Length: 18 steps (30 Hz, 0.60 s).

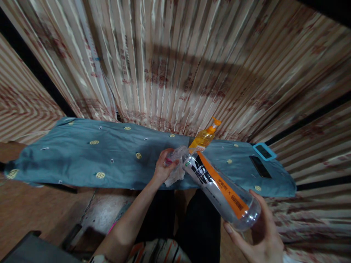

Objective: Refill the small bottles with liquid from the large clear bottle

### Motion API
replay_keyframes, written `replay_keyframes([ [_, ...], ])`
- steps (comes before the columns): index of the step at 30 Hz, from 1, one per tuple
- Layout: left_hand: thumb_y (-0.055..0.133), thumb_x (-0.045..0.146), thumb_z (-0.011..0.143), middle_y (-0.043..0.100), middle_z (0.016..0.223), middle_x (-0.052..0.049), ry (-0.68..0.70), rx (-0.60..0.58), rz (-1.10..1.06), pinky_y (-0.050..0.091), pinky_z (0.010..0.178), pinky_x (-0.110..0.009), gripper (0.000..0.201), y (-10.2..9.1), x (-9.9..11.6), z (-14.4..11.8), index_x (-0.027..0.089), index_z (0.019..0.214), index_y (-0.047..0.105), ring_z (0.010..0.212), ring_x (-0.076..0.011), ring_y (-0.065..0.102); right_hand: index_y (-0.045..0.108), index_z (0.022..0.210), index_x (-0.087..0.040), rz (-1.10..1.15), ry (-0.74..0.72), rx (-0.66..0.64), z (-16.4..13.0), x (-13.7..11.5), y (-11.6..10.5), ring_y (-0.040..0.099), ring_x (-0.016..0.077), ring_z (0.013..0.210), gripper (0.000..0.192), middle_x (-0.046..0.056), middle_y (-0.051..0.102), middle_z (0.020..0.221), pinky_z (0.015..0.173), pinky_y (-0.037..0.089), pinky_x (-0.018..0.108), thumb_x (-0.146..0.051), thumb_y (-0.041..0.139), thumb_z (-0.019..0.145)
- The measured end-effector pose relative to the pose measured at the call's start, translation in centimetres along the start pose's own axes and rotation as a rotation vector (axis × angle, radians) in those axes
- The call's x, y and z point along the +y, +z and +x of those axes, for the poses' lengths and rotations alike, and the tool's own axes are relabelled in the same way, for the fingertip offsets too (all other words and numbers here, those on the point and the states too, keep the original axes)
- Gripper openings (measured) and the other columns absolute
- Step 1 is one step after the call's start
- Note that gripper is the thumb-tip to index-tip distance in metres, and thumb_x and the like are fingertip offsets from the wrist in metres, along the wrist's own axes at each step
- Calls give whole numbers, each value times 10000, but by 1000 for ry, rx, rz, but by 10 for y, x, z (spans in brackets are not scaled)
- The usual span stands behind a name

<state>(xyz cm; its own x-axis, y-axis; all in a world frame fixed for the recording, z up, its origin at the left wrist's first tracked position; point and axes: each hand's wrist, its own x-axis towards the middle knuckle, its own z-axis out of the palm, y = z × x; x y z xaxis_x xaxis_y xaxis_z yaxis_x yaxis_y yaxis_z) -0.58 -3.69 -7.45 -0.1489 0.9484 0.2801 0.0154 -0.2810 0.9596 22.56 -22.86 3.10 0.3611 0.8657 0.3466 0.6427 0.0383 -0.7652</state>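
Clear bottle [219,186] between right fingers [263,204]

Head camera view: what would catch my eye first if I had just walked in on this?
First, the large clear plastic bottle with an orange and black label, held slanted at centre right, its base cupped in the right hand. At its neck the left hand presses a crumpled whitish cloth. Behind lie a blue-grey patterned cloth, an orange pump bottle and two phones, before striped curtains.
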Motion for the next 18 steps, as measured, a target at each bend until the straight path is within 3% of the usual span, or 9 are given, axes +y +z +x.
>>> replay_keyframes([
  [12, 811, 350, 738, 698, 1239, -75, -25, 6, -8, 532, 1037, -387, 431, 0, 3, 0, 247, 1141, 701, 1192, -258, 649, 447, 1527, -232, -2, -5, 7, 0, 1, 0, 569, 386, 1334, 926, 150, 543, 1484, 866, 609, 417, -547, 826, 743],
  [18, 802, 378, 745, 698, 1218, -87, -18, -5, 3, 541, 1029, -406, 441, -1, 5, 0, 232, 1148, 700, 1166, -262, 657, 463, 1505, -222, 6, 20, 18, 1, -6, 1, 530, 409, 1378, 925, 157, 502, 1538, 923, 592, 461, -571, 826, 729],
])
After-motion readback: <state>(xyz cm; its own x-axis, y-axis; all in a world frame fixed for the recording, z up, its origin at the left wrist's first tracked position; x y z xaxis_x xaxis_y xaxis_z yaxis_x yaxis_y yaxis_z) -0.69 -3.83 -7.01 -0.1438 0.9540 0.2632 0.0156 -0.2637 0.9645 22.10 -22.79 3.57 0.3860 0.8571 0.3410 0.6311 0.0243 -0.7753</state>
